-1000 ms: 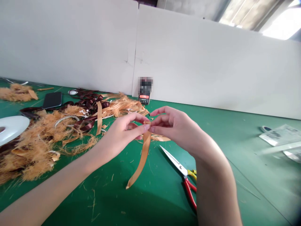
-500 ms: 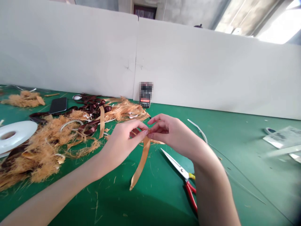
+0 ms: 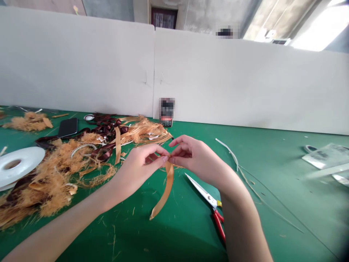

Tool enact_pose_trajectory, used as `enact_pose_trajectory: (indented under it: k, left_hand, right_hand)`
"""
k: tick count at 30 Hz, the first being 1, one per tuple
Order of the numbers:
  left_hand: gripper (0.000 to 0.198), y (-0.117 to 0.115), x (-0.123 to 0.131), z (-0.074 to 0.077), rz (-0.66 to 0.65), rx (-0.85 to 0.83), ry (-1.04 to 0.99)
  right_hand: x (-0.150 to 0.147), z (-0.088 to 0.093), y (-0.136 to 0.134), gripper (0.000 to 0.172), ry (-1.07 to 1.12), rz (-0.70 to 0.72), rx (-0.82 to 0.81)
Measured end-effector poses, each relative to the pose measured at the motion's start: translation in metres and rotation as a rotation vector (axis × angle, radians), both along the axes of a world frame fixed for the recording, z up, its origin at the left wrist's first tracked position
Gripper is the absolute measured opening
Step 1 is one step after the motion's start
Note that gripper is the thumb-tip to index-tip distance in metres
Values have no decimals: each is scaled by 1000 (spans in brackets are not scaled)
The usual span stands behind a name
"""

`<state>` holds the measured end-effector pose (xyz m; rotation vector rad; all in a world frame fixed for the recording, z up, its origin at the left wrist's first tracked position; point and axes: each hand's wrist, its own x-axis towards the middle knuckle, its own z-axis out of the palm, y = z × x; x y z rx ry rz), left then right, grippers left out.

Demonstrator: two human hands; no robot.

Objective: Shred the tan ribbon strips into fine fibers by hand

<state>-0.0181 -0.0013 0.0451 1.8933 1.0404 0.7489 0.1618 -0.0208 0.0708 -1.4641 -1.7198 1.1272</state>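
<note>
Golden satin ribbon [image 3: 167, 193] hangs as one strip at centre frame, pinched between the closed fingertips [image 3: 165, 158] of your left hand [image 3: 137, 171] and your right hand [image 3: 196, 156]. One pair of red-handled scissors [image 3: 204, 193] lies just beside your right forearm. One white spool [image 3: 19, 162] and frayed orange fibre [image 3: 51, 182] crowd the left edge, while green mat [image 3: 272, 163] gives open room at right.

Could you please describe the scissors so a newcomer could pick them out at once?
On the green work mat, look just below the person's right hand. The scissors lie there, closed steel blades angled up-left; nothing else nearby has red handles.
</note>
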Motion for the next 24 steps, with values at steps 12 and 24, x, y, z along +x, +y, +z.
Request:
enact_pose_trajectory:
  k: [12,24]
  left_hand:
    - [22,6,2,-1,39,-78,24]
    - [24,5,1,3,34,-25,65]
  right_hand:
    - [1,-4,1,19,30,-12,-7]
    - [0,-1,-3,17,-2,-16,43]
